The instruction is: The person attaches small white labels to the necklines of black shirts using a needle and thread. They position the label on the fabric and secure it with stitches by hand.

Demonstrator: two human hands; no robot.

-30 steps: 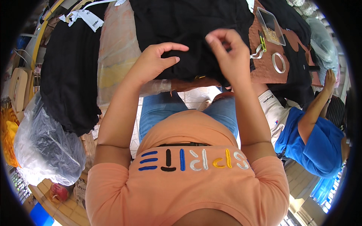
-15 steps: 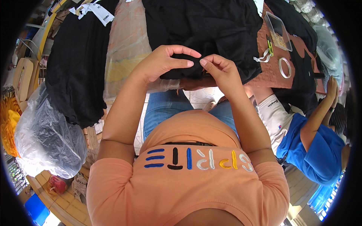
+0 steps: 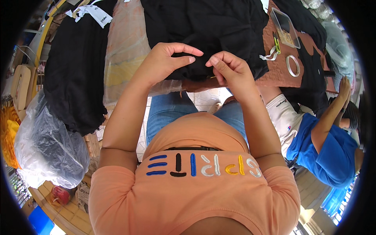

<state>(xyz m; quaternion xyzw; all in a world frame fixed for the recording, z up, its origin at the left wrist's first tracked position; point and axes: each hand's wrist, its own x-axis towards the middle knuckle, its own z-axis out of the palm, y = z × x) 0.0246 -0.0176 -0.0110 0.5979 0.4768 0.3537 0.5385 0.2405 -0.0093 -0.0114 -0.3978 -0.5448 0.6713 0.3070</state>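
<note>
A black garment (image 3: pixel 211 27) lies spread on the table in front of me, its near edge hanging over the table's front. My left hand (image 3: pixel 166 60) pinches that near edge with thumb and fingers curled. My right hand (image 3: pixel 227 68) grips the same edge right beside it, fingertips nearly touching the left hand's. What the fingers hold within the fabric is too small to see.
A second black garment (image 3: pixel 74 74) with white tags lies at left, a clear plastic bag (image 3: pixel 127 51) between the two. A brown mat (image 3: pixel 280 68) holds a clear box (image 3: pixel 286 27), a tape ring (image 3: pixel 292 65) and green clips. A person in blue (image 3: pixel 329 149) sits right. A filled plastic bag (image 3: pixel 47 145) lies lower left.
My right hand came down from above the garment to its near edge. Both hands closed together until their fingertips met on the fabric.
</note>
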